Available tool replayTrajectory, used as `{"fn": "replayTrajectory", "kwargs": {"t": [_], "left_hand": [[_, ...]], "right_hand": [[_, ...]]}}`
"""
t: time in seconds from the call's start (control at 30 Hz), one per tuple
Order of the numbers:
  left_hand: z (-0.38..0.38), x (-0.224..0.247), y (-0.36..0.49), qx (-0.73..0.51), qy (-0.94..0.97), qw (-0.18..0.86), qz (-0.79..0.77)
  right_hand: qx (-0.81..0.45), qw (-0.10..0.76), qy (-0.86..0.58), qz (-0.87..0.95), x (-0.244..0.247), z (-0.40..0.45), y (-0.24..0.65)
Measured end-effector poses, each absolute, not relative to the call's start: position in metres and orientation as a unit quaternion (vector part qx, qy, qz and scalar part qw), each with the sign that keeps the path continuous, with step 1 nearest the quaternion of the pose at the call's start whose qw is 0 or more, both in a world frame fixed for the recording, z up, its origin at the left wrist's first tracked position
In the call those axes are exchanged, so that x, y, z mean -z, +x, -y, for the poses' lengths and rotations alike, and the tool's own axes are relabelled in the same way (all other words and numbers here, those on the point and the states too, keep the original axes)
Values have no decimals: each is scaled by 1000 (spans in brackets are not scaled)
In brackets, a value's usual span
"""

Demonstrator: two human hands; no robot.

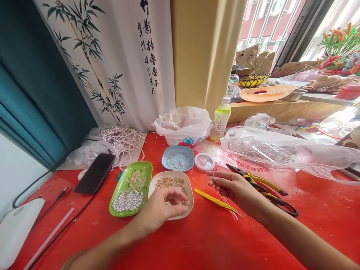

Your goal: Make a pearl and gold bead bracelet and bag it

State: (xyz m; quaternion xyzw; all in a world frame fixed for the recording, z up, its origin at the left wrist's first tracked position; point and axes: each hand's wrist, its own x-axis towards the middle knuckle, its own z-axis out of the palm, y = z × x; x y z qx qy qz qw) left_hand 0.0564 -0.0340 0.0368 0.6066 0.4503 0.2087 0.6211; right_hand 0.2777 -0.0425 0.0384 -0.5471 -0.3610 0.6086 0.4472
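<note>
My left hand [165, 204] is over the cream tray [190, 183] of gold beads [168, 182], its fingers curled downward; whatever its fingertips may hold is hidden. Above the table to the right of that tray, my right hand [229, 184] is closed in a pinch, with a thin thing at its fingertips too fine to make out. A green tray [148, 168] with white pearls [127, 201] and small gold pieces lies left of my left hand. Behind the cream tray is a blue tray [165, 153] holding small metal pieces. Yellow tweezers [210, 198] lie below my right hand.
Pliers [267, 182] and black-handled scissors lie behind my right forearm. A round clear case [204, 162], a plastic bag [182, 125] and a green bottle [221, 120] stand further back. Bagged bead strands lie at both sides, a phone [95, 173] at left.
</note>
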Motion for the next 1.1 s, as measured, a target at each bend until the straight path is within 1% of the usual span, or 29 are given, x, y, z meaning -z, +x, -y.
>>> {"fn": "replayTrajectory", "kwargs": {"t": [0.07, 0.13, 0.27, 0.33, 0.4, 0.47, 0.53, 0.63, 0.7, 0.8, 0.87, 0.93, 1.03, 1.1], "left_hand": [[33, -36, 57, -163, 642, 613, -429], [32, -38, 58, -143, 689, 576, -416], [33, -47, 66, -212, 781, 418, -413], [31, -48, 76, -221, 796, 391, -405], [28, -47, 90, -209, 786, 446, -373], [24, -44, 106, -196, 732, 559, -337], [19, -43, 119, -209, 668, 642, -312], [13, -47, 130, -215, 590, 729, -272], [11, -51, 131, -224, 533, 769, -273], [8, -55, 129, -258, 497, 771, -302], [6, -56, 127, -281, 498, 757, -316], [4, -58, 126, -297, 504, 746, -320], [1, -60, 125, -307, 533, 715, -334], [1, -60, 126, -302, 580, 669, -354]], "right_hand": [[-636, 465, -518, 333, -41, 42, 280], [-644, 477, -504, 322, -46, 40, 283], [-651, 467, -511, 312, -59, 33, 286], [-658, 457, -508, 317, -65, 26, 287], [-665, 448, -505, 319, -69, 19, 289], [-669, 437, -507, 323, -73, 12, 293], [-661, 427, -512, 344, -77, 7, 299], [-619, 430, -533, 385, -81, 2, 312], [-586, 423, -554, 414, -83, 2, 324], [-499, 362, -609, 500, -80, 7, 345], [-386, 299, -652, 580, -72, 15, 360], [-247, 226, -688, 643, -60, 26, 374], [-76, 157, -733, 658, -38, 48, 391], [-33, 129, -733, 667, -25, 62, 400]]}}
